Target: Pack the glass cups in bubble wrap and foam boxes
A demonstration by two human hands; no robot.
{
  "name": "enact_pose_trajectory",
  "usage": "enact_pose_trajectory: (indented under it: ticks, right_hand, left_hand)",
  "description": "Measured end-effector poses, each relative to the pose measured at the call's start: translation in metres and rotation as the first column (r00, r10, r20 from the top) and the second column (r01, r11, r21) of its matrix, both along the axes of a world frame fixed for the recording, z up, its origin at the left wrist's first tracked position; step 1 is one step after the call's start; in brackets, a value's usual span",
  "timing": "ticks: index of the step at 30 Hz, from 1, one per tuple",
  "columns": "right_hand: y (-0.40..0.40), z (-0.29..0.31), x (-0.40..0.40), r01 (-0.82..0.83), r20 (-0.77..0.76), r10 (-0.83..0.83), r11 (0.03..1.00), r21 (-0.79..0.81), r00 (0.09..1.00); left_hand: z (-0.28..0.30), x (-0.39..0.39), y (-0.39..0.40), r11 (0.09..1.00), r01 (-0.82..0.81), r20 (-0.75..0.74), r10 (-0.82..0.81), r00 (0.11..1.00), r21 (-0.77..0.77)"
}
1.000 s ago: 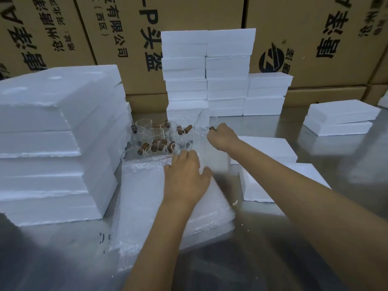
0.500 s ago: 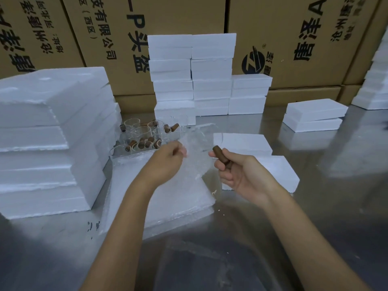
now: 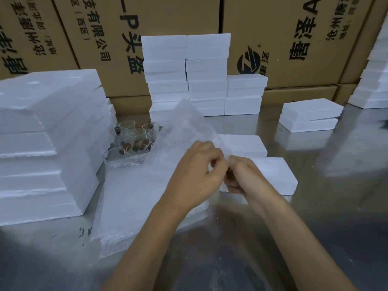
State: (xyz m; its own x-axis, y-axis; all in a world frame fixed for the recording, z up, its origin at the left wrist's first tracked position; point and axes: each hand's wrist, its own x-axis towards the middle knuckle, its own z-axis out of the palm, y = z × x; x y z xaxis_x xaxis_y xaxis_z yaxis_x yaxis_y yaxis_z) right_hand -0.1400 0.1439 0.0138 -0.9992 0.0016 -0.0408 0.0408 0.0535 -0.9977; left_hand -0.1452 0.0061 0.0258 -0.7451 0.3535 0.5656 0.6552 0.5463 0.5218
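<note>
Pinching clear bubble wrap sheet, raised and crinkled: left hand fingers; right hand fingers curled, contents unclear.

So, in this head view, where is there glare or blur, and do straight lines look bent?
Head view: the shiny metal table carries soft glare and pale reflections of the white foam boxes; the lifted clear bubble wrap sheet is smeared by motion; the left hand and right hand are slightly soft; the brown cardboard cartons lean outwards near the edges, a wide-angle effect.
</note>
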Motion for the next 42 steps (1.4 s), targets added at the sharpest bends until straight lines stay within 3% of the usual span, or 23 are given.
enact_pose_trajectory:
  ticks: [2,4,7,8,10,12,13,15,17,19,25,30,33,37,39,42]
  right_hand:
    - [0.007,0.001,0.001,-0.1,0.004,0.103,0.965,-0.242,0.995]
    - [0.011,0.002,0.0,-0.167,-0.017,0.173,0.911,-0.378,0.985]
    - [0.016,0.002,-0.004,-0.108,-0.006,0.113,0.935,-0.337,0.994]
    - [0.017,0.002,-0.004,-0.09,-0.005,0.092,0.952,-0.292,0.996]
    - [0.02,0.003,-0.002,-0.11,-0.016,0.11,0.965,-0.238,0.994]
    - [0.022,0.003,0.0,-0.18,-0.032,0.178,0.944,-0.277,0.983]
    - [0.023,0.004,0.001,-0.215,-0.04,0.214,0.925,-0.314,0.976]
    - [0.026,0.004,0.002,-0.265,-0.056,0.263,0.895,-0.359,0.963]
    - [0.027,0.003,0.003,-0.307,-0.085,0.297,0.878,-0.367,0.951]
    - [0.025,0.004,0.004,-0.341,-0.098,0.328,0.874,-0.345,0.94]
    - [0.018,0.0,0.003,-0.32,-0.072,0.313,0.9,-0.297,0.947]
    - [0.008,-0.003,0.004,-0.329,-0.091,0.318,0.93,-0.164,0.944]
    - [0.005,-0.003,0.005,-0.304,-0.087,0.3,0.952,-0.038,0.95]
    - [0.007,-0.003,0.006,-0.275,-0.083,0.281,0.959,0.075,0.956]
    - [0.008,-0.001,0.007,-0.28,-0.095,0.294,0.951,0.13,0.951]
    - [0.006,0.003,0.011,-0.305,-0.089,0.327,0.931,0.199,0.941]
  left_hand:
    - [0.005,0.006,0.003,0.987,0.065,0.145,-0.086,0.986,0.145]
    - [0.012,0.008,0.003,0.923,0.084,0.278,-0.198,0.94,0.375]
    - [0.018,0.006,-0.002,0.819,0.027,0.353,-0.277,0.894,0.573]
    - [0.018,0.005,-0.003,0.81,-0.021,0.306,-0.198,0.931,0.586]
    - [0.016,0.0,-0.009,0.804,-0.183,0.145,0.122,0.982,0.565]
    - [0.013,-0.009,-0.021,0.79,-0.331,0.002,0.385,0.923,0.517]
    - [0.012,-0.014,-0.028,0.789,-0.368,0.003,0.422,0.907,0.492]
    - [0.011,-0.024,-0.046,0.815,-0.352,0.157,0.316,0.936,0.461]
    - [0.012,-0.027,-0.056,0.837,-0.243,0.366,0.056,0.929,0.491]
    - [0.009,-0.028,-0.06,0.85,-0.16,0.434,-0.088,0.897,0.502]
    - [0.007,-0.023,-0.051,0.905,-0.08,0.478,-0.144,0.866,0.417]
    - [0.008,-0.018,-0.043,0.936,-0.207,0.598,-0.006,0.801,0.286]
    - [0.008,-0.016,-0.04,0.906,-0.129,0.568,-0.137,0.812,0.403]
    - [0.005,-0.017,-0.038,0.827,-0.016,0.548,-0.358,0.756,0.561]
    - [0.005,-0.017,-0.038,0.774,-0.028,0.554,-0.426,0.715,0.632]
    - [0.004,-0.018,-0.036,0.757,-0.117,0.596,-0.397,0.698,0.642]
